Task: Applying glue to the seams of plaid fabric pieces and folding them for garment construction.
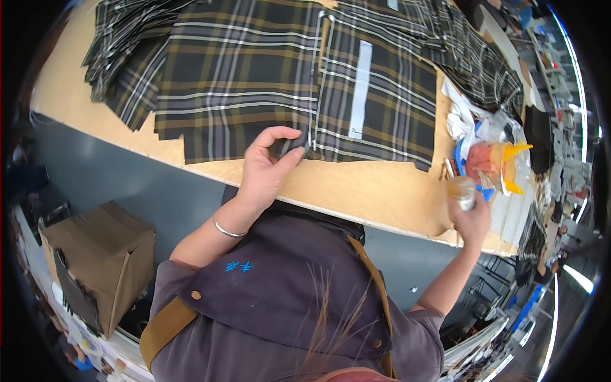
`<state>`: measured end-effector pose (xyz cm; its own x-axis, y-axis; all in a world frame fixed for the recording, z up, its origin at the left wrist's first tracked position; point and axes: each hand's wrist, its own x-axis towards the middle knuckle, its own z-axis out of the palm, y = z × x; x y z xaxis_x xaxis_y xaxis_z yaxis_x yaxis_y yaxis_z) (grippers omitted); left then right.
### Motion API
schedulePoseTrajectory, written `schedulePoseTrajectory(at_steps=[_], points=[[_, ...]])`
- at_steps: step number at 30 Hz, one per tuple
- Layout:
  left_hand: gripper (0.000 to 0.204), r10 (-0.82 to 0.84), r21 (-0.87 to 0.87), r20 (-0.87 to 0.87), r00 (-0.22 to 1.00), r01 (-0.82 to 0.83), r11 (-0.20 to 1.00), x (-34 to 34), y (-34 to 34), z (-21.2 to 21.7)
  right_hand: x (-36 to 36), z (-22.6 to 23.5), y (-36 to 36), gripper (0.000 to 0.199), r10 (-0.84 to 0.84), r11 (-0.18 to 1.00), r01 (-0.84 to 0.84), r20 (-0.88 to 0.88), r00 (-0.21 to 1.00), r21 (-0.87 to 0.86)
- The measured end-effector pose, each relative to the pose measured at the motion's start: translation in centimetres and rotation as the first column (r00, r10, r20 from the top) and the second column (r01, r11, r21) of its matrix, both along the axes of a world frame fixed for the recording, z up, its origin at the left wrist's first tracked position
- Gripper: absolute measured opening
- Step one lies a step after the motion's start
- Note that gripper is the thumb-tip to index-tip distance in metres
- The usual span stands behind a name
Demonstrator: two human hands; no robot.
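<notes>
You are pinching the lower corner of a dark plaid fabric panel with brown and white stripes (238,76) in your left hand (270,165), the fingers (283,132) curled closed around the cloth edge where it is lying near the front edge of the light wooden counter (369,191). Just beside it, touching along a vertical seam line, a second plaid fabric piece carrying a long white strip (375,95) is lying flat on the same counter. Your right hand (471,219) is reaching to the counter's right end, its fingers wrapped closed around a small pale cylindrical container (463,191). Right next to that hand, a clutter of orange and yellow plastic items in clear wrapping (503,162) is sitting with white scraps and blue bits. More stacks of cut plaid pieces (127,57) are fanning out at the far left of the counter, and further plaid cloth (477,63) is draping over the far right. Below the counter on your left, a brown cardboard box (105,254) is standing on the floor.
</notes>
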<state>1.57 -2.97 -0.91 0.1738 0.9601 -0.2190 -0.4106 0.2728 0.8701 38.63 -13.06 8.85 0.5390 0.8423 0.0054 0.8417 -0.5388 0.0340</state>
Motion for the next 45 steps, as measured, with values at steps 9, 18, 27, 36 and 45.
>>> schedulePoseTrajectory(at_steps=[9,18,27,36,45], points=[[0.019,-0.012,-0.063,0.054,0.998,0.015,0.998,-0.6,0.0,0.1,-0.4,-0.3,1.9,0.078,0.697,0.149,0.682,-0.565,0.441,0.716],[0.023,-0.034,-0.050,0.005,0.999,0.034,0.998,-0.7,0.3,-0.2,-14.6,-7.3,8.5,0.066,0.772,0.579,0.737,-0.526,-0.357,0.349],[0.024,-0.111,-0.050,0.040,0.993,0.113,0.992,-1.2,0.4,0.2,-16.7,-7.9,9.2,0.078,0.722,0.632,0.593,-0.657,-0.218,0.498],[0.024,-0.112,-0.034,0.033,0.993,0.113,0.993,-1.2,0.1,0.1,-17.5,-9.7,8.0,0.095,0.693,0.652,0.555,-0.703,-0.159,0.517],[0.024,-0.112,-0.004,0.039,0.993,0.112,0.994,-1.2,0.1,-0.1,-18.4,-10.9,8.2,0.094,0.755,0.537,0.437,-0.642,0.133,0.721]])
